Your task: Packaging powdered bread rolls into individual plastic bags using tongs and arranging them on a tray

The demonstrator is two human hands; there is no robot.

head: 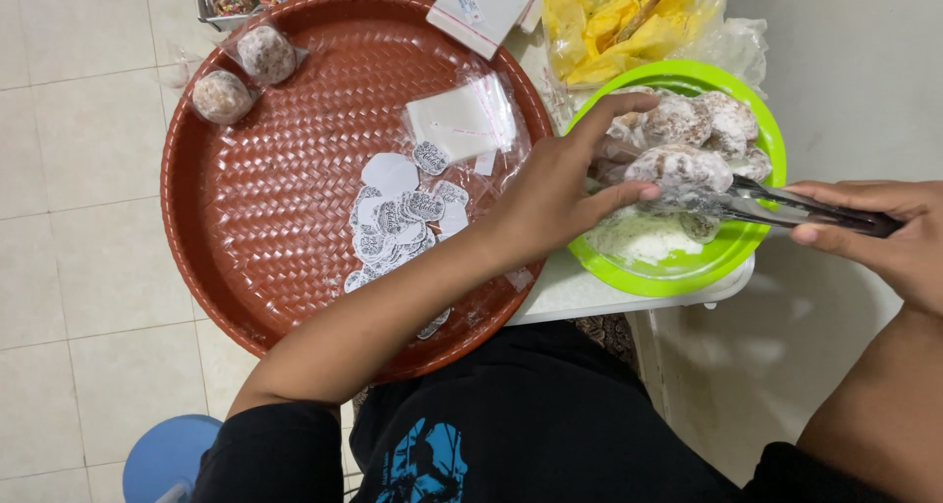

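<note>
My left hand (550, 194) reaches over the edge of a green plate (688, 267) and holds a clear plastic bag around a powdered round pastry (678, 167). In my right hand (899, 238) I grip metal tongs (786, 206), whose tips meet that pastry. Several more sugar-dusted pastries (702, 120) are piled at the back of the plate, with loose white powder (638, 236) at its front.
A big round brown woven tray (265, 218) holds two bagged pastries (243, 76), a stack of clear bags (462, 120) and several round paper stickers (398, 218). Yellow snacks in a plastic bag (619, 22) lie behind the plate. A blue stool (167, 454) stands on the tiled floor.
</note>
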